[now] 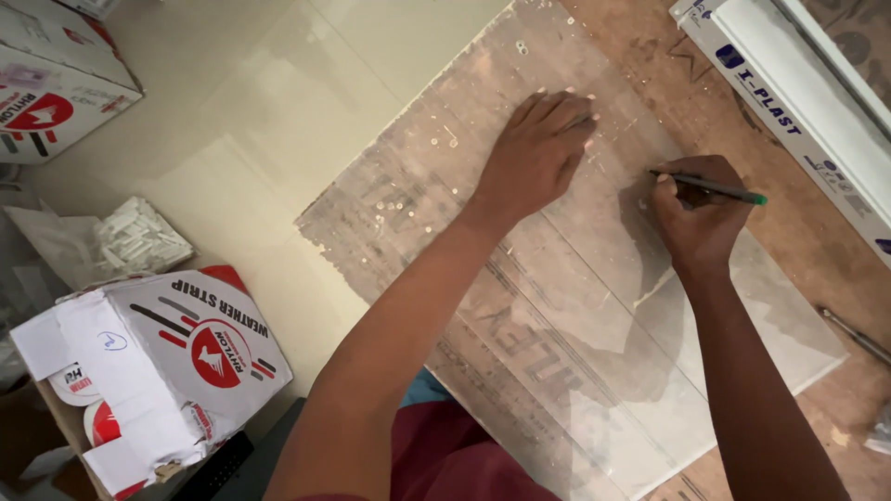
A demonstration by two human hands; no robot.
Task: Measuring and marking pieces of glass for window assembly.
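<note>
Left hand (543, 148) is pressed flat, fingers spread, on the clear sheet (594, 306), right hand (696, 209) pinching a green-tipped pen (710, 188), red-and-white cardboard box (167, 362) sitting lower left.

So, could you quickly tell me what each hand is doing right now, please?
Left hand: open, pressed flat on the clear sheet.
Right hand: closed around a pen, tip at the sheet.

Two cardboard boxes (148, 362) (56, 79) (red-and-white print), one pen (710, 188), one clear sheet (594, 306).
</note>
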